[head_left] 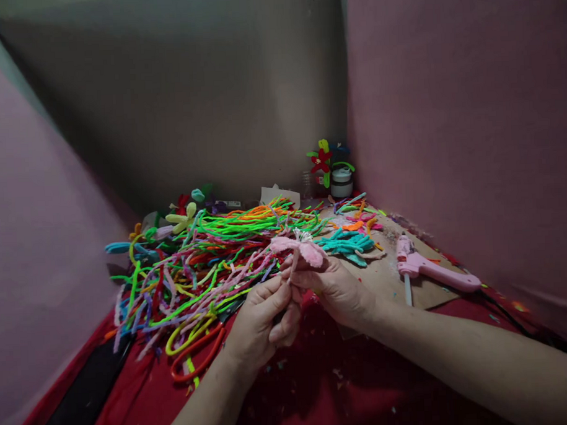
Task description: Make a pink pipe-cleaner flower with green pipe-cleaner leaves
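A fuzzy pink pipe-cleaner flower (311,253) with white stamens on top is held up in front of me, over the near side of the pile. Its short stem runs down between my fingers. My left hand (271,312) pinches the lower end of that stem, thumb against curled fingers. Just above and to the right, my right hand (335,288) is closed on the flower beneath its petals. Both hands touch or nearly touch each other. The fingertips hide part of the stem.
Loose pipe cleaners (237,226) of many colours cover the left and middle. Teal pieces (345,242) and a pink glue gun (434,272) lie on a brown board (383,283). Behind stands a jar (342,184) by finished flowers (321,160). Red cloth (327,384) covers the table.
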Demonstrator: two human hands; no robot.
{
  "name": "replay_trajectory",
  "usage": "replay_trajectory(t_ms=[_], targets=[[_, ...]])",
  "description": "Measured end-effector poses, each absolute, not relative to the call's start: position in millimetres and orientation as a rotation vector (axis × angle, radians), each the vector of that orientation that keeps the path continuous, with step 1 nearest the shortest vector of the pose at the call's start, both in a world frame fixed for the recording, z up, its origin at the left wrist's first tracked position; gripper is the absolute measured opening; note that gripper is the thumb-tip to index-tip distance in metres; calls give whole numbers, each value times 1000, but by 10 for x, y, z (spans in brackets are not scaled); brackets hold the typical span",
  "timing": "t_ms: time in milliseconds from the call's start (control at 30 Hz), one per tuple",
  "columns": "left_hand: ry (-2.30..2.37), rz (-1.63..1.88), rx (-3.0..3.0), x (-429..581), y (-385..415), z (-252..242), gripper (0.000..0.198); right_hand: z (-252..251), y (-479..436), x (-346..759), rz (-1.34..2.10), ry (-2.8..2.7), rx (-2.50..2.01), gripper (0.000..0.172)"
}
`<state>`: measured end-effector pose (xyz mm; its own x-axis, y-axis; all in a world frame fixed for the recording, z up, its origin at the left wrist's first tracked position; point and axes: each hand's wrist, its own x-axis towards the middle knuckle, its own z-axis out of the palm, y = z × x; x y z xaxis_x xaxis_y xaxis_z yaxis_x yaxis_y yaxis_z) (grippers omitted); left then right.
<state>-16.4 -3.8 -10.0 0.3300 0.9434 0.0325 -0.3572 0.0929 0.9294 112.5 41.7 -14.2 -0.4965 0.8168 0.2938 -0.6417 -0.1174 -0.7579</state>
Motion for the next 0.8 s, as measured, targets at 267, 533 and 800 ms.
replay_trajectory(t_ms=[267,533,800], targets=[[1440,1291,1743,-81,-25,-167,23,-227,418,1084,1816,-898,-280,19],[1538,1383,1853,-96,-26,-258,14,-242,424,1063,1761,-931,-328,15],[1367,1354,1371,-75,-18,-148,23,-217,420,1106,1764,-1162,-298,13]])
